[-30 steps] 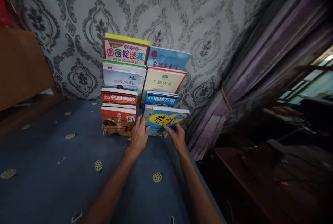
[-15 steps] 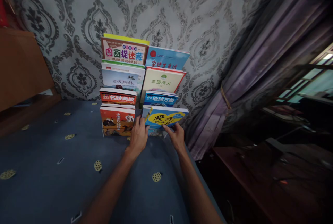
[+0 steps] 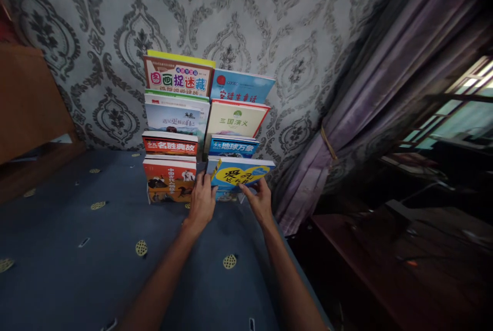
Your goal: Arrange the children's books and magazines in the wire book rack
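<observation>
A blue book with a yellow patch on its cover (image 3: 242, 172) stands tilted at the lower right front of a tiered book rack (image 3: 148, 196). My left hand (image 3: 202, 198) is at the book's left edge, its fingers partly behind the spine. My right hand (image 3: 259, 199) grips the lower right part, thumb on the cover and the other fingers hidden behind. Beside my left hand is an orange book (image 3: 169, 173) in the front left tier. Directly behind the held book rises a blue book with white lettering (image 3: 235, 147).
Higher tiers hold a pale green book (image 3: 235, 118), a light blue book (image 3: 243, 84), a grey-blue book (image 3: 175, 118) and a yellow-topped book (image 3: 179, 72). Patterned wallpaper is behind. A purple curtain (image 3: 308, 177) hangs right, beside the edge of the blue cloth (image 3: 169, 279). A brown wooden cabinet (image 3: 31, 100) stands left.
The view has shifted slightly, so the rack and books appear a little further left. Both hands keep their hold on the blue and yellow book, which has hardly moved against the rack.
</observation>
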Demonstrator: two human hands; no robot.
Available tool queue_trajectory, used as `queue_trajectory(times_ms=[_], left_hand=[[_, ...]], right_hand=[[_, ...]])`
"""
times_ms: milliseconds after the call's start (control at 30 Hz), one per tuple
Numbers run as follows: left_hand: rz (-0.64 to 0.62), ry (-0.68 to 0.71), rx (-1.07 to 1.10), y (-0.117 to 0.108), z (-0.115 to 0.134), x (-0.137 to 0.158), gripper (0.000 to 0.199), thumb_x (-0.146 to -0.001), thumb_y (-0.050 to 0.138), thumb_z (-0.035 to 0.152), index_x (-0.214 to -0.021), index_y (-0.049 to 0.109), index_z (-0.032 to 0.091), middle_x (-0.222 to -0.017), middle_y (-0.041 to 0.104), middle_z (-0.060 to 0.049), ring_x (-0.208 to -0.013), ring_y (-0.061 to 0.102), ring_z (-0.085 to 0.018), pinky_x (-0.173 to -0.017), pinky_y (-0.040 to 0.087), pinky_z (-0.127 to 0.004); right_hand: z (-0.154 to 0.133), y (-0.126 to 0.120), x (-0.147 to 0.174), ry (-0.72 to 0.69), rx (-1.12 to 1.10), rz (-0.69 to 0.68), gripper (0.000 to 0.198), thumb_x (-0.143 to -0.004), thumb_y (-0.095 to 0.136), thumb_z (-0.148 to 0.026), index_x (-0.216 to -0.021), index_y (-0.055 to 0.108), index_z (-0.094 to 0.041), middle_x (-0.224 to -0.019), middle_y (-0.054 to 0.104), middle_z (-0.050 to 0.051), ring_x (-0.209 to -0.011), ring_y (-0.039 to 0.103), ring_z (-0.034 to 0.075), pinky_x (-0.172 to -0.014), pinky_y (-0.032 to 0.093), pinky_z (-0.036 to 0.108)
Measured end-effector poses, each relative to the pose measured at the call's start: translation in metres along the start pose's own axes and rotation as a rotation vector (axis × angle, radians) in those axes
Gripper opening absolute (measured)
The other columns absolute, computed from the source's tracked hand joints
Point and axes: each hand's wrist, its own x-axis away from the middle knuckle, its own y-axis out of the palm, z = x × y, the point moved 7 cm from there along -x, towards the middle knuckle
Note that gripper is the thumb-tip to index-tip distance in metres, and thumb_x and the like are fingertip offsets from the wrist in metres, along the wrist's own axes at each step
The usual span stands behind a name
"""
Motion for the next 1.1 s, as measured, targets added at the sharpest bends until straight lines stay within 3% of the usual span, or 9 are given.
queue_trajectory(times_ms=[400, 600, 833, 1100], left_hand=[[-0.002, -0.009, -0.018, -0.002, 0.000, -0.002, 0.018, -0.094, 0.055, 0.019, -0.112, 0.054, 0.018, -0.123, 0.059, -0.014, -0.105, 0.065, -0.028, -0.089, 0.056, -0.041], [-0.001, -0.005, -0.022, -0.002, 0.001, -0.001, 0.019, -0.095, 0.055, 0.020, -0.114, 0.054, 0.019, -0.124, 0.059, -0.013, -0.104, 0.066, -0.026, -0.090, 0.056, -0.041], [-0.024, -0.032, -0.147, -0.008, 0.010, 0.001, 0.026, -0.094, 0.055, 0.020, -0.120, 0.056, 0.017, -0.138, 0.054, -0.018, -0.111, 0.066, -0.030, -0.087, 0.058, -0.043], [-0.069, -0.084, -0.230, -0.014, 0.020, 0.001, 0.025, -0.094, 0.056, 0.020, -0.119, 0.057, 0.016, -0.138, 0.054, -0.017, -0.122, 0.061, -0.030, -0.086, 0.059, -0.039]], right_hand=[[-0.008, -0.001, 0.010, -0.049, 0.124, 0.141, 0.037, -0.081, 0.073, -0.052, -0.096, 0.062, -0.020, -0.096, 0.071, 0.007, -0.086, 0.065, 0.023, -0.078, 0.055, 0.039], [-0.006, -0.002, 0.003, 0.021, 0.064, 0.062, 0.043, -0.076, 0.077, -0.053, -0.101, 0.064, -0.021, -0.094, 0.073, 0.005, -0.081, 0.066, 0.022, -0.073, 0.053, 0.036], [-0.009, -0.004, -0.002, 0.042, 0.004, -0.024, 0.042, -0.074, 0.078, -0.054, -0.100, 0.065, -0.024, -0.093, 0.074, 0.003, -0.077, 0.064, 0.020, -0.064, 0.052, 0.031], [-0.014, -0.007, -0.003, 0.112, -0.159, -0.046, 0.047, -0.070, 0.082, -0.054, -0.103, 0.066, -0.024, -0.105, 0.075, 0.007, -0.096, 0.071, 0.026, -0.082, 0.060, 0.041]])
